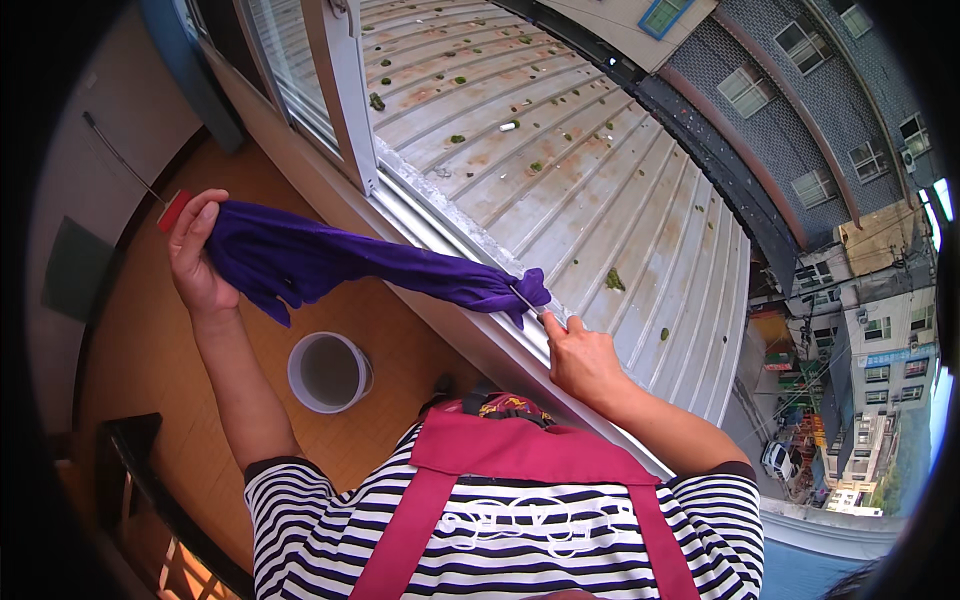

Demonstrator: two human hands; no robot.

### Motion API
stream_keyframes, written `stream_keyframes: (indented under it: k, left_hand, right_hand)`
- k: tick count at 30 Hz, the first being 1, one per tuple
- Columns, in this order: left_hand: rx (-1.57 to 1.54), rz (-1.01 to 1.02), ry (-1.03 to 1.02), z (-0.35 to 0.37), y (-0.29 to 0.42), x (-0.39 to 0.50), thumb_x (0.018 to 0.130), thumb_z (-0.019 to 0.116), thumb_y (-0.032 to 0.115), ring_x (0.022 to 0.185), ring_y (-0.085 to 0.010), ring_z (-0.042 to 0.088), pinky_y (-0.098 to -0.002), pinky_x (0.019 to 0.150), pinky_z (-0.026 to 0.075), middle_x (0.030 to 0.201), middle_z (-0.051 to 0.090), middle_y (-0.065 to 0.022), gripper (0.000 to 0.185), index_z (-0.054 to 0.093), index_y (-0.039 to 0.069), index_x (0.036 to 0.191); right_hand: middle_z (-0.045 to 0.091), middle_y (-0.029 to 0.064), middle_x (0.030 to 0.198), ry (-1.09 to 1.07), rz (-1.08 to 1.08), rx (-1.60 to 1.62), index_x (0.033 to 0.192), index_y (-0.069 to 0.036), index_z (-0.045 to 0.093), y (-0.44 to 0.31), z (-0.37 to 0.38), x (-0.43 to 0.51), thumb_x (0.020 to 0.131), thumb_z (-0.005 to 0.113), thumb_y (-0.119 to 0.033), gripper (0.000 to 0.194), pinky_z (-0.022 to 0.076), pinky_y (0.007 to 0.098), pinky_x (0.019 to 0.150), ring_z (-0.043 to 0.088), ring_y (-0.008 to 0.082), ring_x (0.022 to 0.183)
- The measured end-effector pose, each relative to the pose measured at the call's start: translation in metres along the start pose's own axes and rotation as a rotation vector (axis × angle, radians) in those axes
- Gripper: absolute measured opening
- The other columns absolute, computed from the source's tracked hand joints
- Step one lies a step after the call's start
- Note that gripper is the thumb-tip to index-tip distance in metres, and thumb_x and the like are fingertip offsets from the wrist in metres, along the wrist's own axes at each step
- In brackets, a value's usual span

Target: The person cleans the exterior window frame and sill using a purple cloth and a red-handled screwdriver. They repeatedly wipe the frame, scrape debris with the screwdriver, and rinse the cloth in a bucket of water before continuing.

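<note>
A purple cloth (375,259) is stretched from my left hand to the sill of an open sliding window. My left hand (201,259) is raised at the left and grips the wide, hanging end of the cloth. Over the window track (409,217), my right hand (585,364) is closed around a thin metal-shafted tool (525,297), possibly a screwdriver. Its shaft presses into the bunched far end of the cloth. Most of the handle is hidden by my fingers, with a bit of red showing. The cloth covers part of the track.
A white bucket (330,373) of cloudy water stands on the brown floor (397,322). Behind my left hand is a long-handled tool with a red head (174,211). A dark railing (161,495) runs at lower left. Outside lies a ribbed metal roof (570,202); the sliding sash (341,97) stands beyond.
</note>
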State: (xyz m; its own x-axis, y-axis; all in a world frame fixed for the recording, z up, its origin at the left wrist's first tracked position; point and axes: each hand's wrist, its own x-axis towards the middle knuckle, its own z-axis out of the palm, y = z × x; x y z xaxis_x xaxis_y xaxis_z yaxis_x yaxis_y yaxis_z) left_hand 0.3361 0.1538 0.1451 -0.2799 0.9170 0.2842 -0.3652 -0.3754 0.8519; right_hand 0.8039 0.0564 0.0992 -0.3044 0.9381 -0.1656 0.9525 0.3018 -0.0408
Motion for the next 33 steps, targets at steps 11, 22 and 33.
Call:
stream_keyframes:
  k: [11,22,33]
  left_hand:
    - [-0.079,-0.14,0.133,-0.027,-0.017,-0.073,0.091,0.058,0.005,0.084,-0.0201,0.068,-0.0294,0.08,0.054,0.093,0.068,-0.0137,0.016,0.065,-0.006,0.102]
    - [-0.104,-0.135,0.086,-0.004,-0.024,-0.083,0.089,0.059,0.004,0.09,-0.0206,0.065,-0.0312,0.085,0.052,0.097,0.065,-0.0145,0.016,0.065,-0.007,0.099]
    - [-0.09,-0.162,0.021,0.02,-0.023,-0.074,0.087,0.059,0.005,0.086,-0.0191,0.06,-0.0308,0.081,0.05,0.092,0.059,-0.0129,0.017,0.063,-0.008,0.096]
  right_hand:
    - [0.061,0.0195,0.095,-0.075,0.027,0.032,0.135,-0.003,0.051,-0.013,-0.014,0.004,0.078,0.064,-0.012,0.059,0.0546,0.0449,0.056,0.067,0.0357,0.066]
    - [0.059,0.0157,0.085,0.01,0.12,0.127,0.133,-0.009,0.055,-0.03,-0.013,0.015,0.087,0.063,-0.015,0.046,0.0503,0.0479,0.051,0.064,0.0362,0.06]
    - [0.06,0.0169,0.09,-0.026,0.113,0.002,0.135,-0.006,0.055,-0.025,-0.006,0.02,0.077,0.065,-0.01,0.059,0.053,0.0426,0.05,0.065,0.0317,0.057]
